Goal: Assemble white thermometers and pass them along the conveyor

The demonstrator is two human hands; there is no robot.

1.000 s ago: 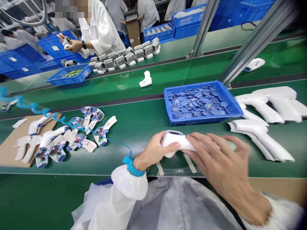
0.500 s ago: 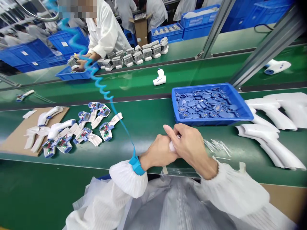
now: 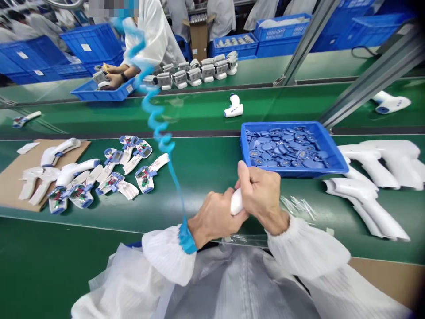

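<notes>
Both my hands are closed around a white infrared thermometer (image 3: 237, 202), in front of my chest over the bench. Just its rounded white end shows; the fingers hide the rest. My left hand (image 3: 215, 215) wraps it from the left and wears a blue wrist strap with a coiled cord (image 3: 160, 128). Gripping from the right, my right hand (image 3: 260, 192) has its thumb pointing up. Behind the hands is a blue tray (image 3: 245, 150) full of blue oval plastic parts (image 3: 285, 146). Thin clear strips (image 3: 299, 207) lie right of my right hand.
Opened thermometers with circuit boards (image 3: 79, 195) lie at left, beside cardboard (image 3: 11, 188). White shell halves (image 3: 368, 204) lie at right. A thermometer (image 3: 234, 106) sits on the green belt behind. Across it, a co-worker's hands (image 3: 116, 79) work over a blue tray (image 3: 102, 94). A metal post (image 3: 361, 84) slants at right.
My right hand has turned, thumb now more upright, and more of the white end shows between my hands. The view has shifted slightly; the co-worker's hands stay over their tray.
</notes>
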